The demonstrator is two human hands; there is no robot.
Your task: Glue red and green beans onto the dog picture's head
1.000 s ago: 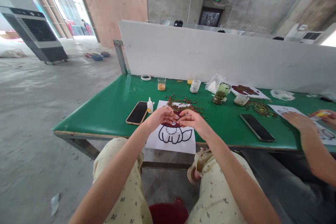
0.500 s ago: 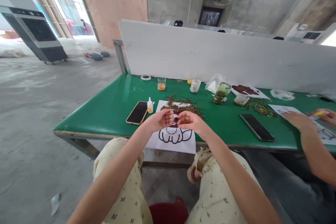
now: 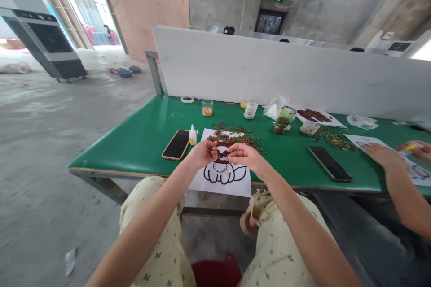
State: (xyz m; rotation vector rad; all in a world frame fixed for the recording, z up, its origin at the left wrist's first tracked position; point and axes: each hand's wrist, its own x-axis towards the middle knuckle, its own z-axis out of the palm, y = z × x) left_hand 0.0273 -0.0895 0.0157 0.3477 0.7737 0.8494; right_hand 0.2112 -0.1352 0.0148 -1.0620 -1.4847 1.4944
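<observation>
Curling its fingers in, the left hand (image 3: 204, 153) has shifted slightly left since the last frame, baring more of the drawing (image 3: 220, 186) between the hands. Right hand (image 3: 247, 155) bends over its other side, thumb and fingertips close together; whether either hand grips anything, I cannot tell. The drawing lies on the green table (image 3: 128, 141), overhanging its front edge, with loose seeds (image 3: 235, 138) across its top.

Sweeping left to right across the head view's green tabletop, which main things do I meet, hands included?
Tan-cased, black-screened rectangular phone, person's left hand, person's right hand, clear jar holding dark green bits, slim black rectangular phone, co-worker's flat hand.
</observation>
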